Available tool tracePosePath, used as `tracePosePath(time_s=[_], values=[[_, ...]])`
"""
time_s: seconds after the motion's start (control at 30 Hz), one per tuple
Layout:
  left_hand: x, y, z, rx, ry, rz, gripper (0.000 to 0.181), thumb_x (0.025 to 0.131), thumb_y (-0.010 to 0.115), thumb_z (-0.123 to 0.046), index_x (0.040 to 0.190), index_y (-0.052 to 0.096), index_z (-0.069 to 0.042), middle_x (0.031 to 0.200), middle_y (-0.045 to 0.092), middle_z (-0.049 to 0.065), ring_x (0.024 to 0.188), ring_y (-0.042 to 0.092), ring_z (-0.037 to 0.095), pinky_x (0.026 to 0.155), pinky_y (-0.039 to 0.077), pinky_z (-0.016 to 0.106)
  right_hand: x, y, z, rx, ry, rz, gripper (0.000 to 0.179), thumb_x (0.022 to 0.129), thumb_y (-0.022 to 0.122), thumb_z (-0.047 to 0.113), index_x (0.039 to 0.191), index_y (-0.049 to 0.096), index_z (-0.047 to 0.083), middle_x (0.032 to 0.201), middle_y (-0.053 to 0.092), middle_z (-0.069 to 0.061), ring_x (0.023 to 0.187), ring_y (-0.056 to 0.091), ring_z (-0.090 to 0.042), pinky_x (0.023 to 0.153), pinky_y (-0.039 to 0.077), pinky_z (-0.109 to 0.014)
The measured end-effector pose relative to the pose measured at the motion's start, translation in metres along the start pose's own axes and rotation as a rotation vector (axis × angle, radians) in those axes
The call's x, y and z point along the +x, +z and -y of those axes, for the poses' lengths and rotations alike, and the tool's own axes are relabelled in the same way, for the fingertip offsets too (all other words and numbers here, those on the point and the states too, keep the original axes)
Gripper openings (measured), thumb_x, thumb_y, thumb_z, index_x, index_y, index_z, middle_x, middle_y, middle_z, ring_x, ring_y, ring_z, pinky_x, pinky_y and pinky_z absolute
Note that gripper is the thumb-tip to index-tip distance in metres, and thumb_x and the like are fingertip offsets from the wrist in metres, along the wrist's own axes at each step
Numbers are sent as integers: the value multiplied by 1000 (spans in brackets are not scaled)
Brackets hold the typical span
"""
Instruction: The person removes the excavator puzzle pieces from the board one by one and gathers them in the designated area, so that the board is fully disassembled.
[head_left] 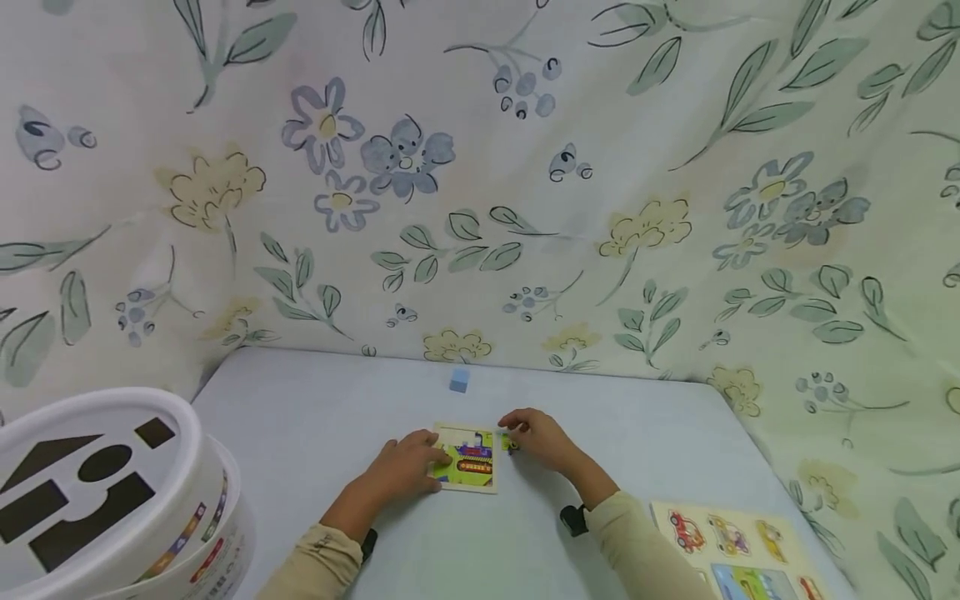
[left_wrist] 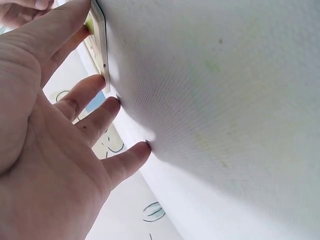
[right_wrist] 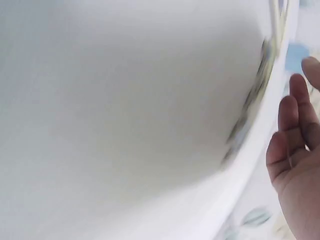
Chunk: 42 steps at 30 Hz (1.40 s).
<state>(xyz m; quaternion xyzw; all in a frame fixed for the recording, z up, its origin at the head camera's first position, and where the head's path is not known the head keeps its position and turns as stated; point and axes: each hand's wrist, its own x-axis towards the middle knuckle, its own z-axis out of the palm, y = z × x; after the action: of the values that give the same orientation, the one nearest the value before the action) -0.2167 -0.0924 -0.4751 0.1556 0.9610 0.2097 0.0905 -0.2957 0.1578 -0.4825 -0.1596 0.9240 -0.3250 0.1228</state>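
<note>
In the head view a square wooden picture puzzle (head_left: 474, 467) lies on the table, showing a purple vehicle on a green ground. My left hand (head_left: 405, 463) rests at its left side, a finger over the picture. The left wrist view shows this hand (left_wrist: 60, 120) with spread fingers, thumb and forefinger touching the board (left_wrist: 101, 50). Loose puzzle pieces (head_left: 507, 442) lie just right of the board, partly hidden under my right hand (head_left: 543, 440). In the right wrist view that hand (right_wrist: 302, 155) hovers with loosely bent fingers and nothing visible in them; the pieces (right_wrist: 250, 100) are blurred.
A light blue cube (head_left: 459, 381) sits behind the puzzle, near the table's back edge. At the left stands a white bucket with a shape-sorter lid (head_left: 161, 417). Another picture board (head_left: 738, 542) lies at the front right. A floral cloth (head_left: 480, 183) hangs behind the table.
</note>
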Motion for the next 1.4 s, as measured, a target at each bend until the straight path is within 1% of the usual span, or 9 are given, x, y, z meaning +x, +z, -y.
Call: tracePosePath(time_s=[0.17, 0.3, 0.43, 0.57, 0.67, 0.8, 0.9, 1.07, 1.4], values=[[2, 0, -5, -6, 14, 6, 36, 81, 79, -24, 116, 72, -18, 140, 51, 11, 134, 42, 32, 104, 33, 61, 0, 13, 22, -321, -214, 49, 23, 93, 65, 13, 113, 73, 20, 111, 62, -1, 104, 54, -19, 92, 46, -42], [5, -3, -9, -4, 46, -11, 35, 82, 79, -24, 115, 72, -18, 140, 51, 11, 134, 42, 32, 104, 33, 63, -1, 17, 25, -428, -241, -17, 19, 91, 68, 15, 108, 73, 23, 118, 58, -2, 112, 50, -22, 97, 43, -46], [7, -7, -12, 1, 35, -1, 36, 81, 79, -23, 116, 72, -18, 140, 51, 11, 135, 41, 31, 105, 32, 62, 0, 15, 26, -393, -219, -66, 13, 90, 69, 13, 99, 71, 22, 114, 62, 1, 111, 54, -21, 99, 43, -46], [8, -3, -11, 3, 16, 20, 37, 81, 79, -24, 117, 71, -19, 142, 50, 10, 135, 41, 31, 106, 32, 62, 0, 10, 29, -207, -165, -67, 10, 92, 65, 8, 92, 66, 18, 99, 66, 3, 96, 59, -15, 88, 49, -38], [8, 1, -7, 15, 6, 16, 38, 81, 79, -25, 118, 71, -19, 142, 49, 10, 135, 41, 31, 106, 32, 62, -2, 0, 27, -28, -113, -70, 8, 96, 59, 6, 99, 63, 13, 99, 65, 0, 90, 58, -15, 80, 51, -35], [9, 5, 0, 30, 5, -8, 38, 80, 79, -26, 117, 71, -19, 141, 50, 10, 134, 42, 31, 105, 32, 62, -7, -22, 6, 77, -27, -135, 14, 97, 56, 5, 110, 63, 8, 105, 66, -3, 94, 60, -15, 82, 52, -36], [9, 5, 5, 30, 13, -22, 38, 80, 80, -26, 116, 72, -19, 140, 51, 10, 134, 43, 31, 104, 33, 62, -15, -35, -19, 74, 52, -180, 17, 96, 56, 2, 109, 66, 5, 106, 67, -4, 96, 61, -16, 84, 52, -36], [7, 3, 10, 36, 1, -29, 38, 79, 81, -26, 115, 72, -19, 140, 51, 10, 132, 44, 31, 102, 35, 61, -24, -38, -48, 62, 140, -141, 17, 95, 57, 2, 107, 68, 4, 104, 68, -5, 92, 59, -15, 81, 51, -34], [6, 6, 5, 23, 22, -17, 37, 79, 81, -26, 115, 73, -19, 139, 53, 11, 131, 46, 32, 101, 37, 60, -30, -33, -57, 54, 173, -142, 15, 95, 58, 5, 104, 69, 7, 102, 67, -4, 88, 58, -15, 77, 49, -32]])
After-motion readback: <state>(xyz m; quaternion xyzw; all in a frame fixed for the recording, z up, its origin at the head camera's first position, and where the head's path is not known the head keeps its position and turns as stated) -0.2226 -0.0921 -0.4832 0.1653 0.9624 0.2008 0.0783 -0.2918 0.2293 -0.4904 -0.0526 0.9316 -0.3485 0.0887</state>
